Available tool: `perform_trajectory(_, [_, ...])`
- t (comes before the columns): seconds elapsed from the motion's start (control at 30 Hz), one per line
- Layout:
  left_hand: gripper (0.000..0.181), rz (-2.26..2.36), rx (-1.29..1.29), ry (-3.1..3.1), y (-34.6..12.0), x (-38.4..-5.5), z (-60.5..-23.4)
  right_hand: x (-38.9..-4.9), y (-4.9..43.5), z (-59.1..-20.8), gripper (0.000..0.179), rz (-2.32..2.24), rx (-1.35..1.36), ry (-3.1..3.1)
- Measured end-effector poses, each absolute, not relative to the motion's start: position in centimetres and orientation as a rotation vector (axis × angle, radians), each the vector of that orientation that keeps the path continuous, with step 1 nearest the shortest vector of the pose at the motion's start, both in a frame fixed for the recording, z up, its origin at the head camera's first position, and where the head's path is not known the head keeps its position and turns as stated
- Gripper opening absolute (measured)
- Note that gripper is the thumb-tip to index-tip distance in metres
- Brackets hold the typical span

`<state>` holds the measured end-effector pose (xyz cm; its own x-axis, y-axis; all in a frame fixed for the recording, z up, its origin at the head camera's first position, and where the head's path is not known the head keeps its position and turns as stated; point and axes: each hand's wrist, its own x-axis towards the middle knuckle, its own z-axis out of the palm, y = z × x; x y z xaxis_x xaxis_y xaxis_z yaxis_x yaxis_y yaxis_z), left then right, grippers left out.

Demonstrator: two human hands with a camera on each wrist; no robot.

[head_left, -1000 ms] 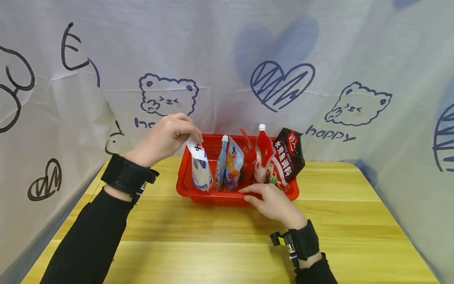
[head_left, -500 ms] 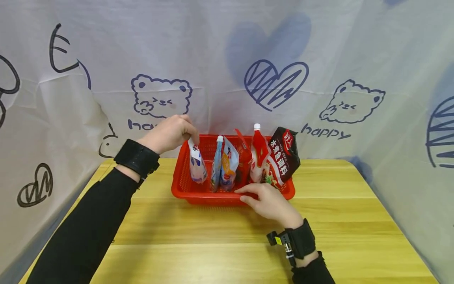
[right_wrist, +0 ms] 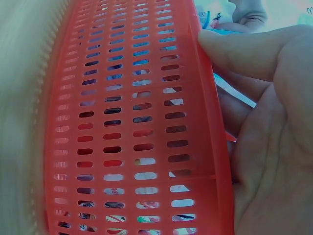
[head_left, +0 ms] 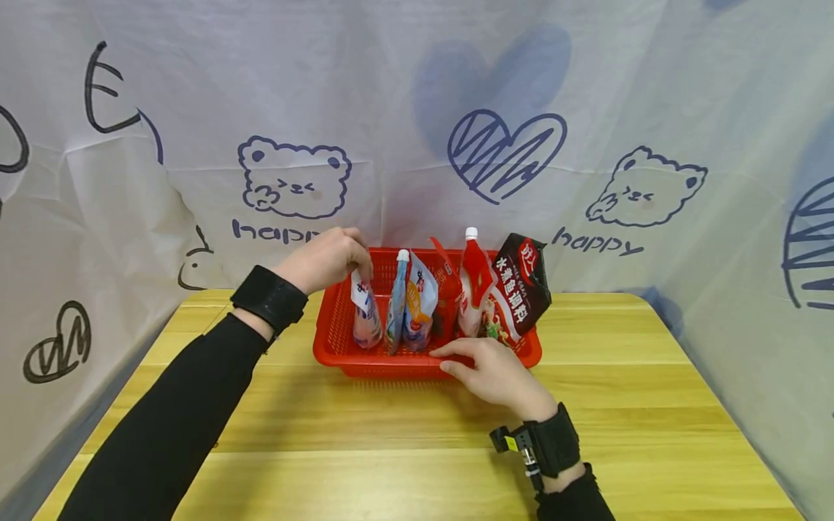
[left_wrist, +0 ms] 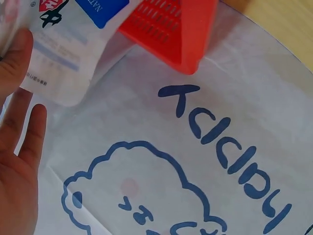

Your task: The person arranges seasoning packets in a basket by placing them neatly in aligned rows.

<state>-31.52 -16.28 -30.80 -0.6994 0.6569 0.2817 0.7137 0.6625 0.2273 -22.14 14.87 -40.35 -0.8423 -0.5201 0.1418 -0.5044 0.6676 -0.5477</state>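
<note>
At the left end of the red plastic basket, my left hand pinches the top edge of a white printed packet, whose lower part hangs inside the basket. In the left wrist view, the thumb lies on the face of the packet while other fingers extend behind it. My right hand grips the basket's front rim near the middle. The right wrist view has the thumb on the outer side of the slotted basket wall and fingers over the inner side.
Beside the packet stand a blue spouted pouch, a blue-and-orange pouch, a red packet, a red-and-white capped pouch and a black-and-red seasoning packet. The basket rests on a wooden table before a white drawn-on cloth.
My left hand first shifts the packet slightly, then dips a little lower and to the right with it. My right hand stays on the basket rim. The head view has turned slightly.
</note>
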Motion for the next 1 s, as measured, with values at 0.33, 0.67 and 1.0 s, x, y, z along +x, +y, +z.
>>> perform_trajectory(0.33, [0.028,-0.529,-1.009,-2.764,-16.5,-30.8,-31.2,-22.4,14.8,-40.3,0.024,-0.92,-0.879,2.846])
perform_trajectory(0.67, [0.025,-0.473,-0.994,-2.623,-16.4,-30.1,-32.3,-22.4,15.9,-40.1,0.024,-0.987,-0.914,2.814])
perform_trajectory(1.0, [0.04,-0.708,-0.62,-2.368,-17.8,-25.4,-35.5,-21.6,19.3,-38.9,0.035,-1.477,-1.025,3.131])
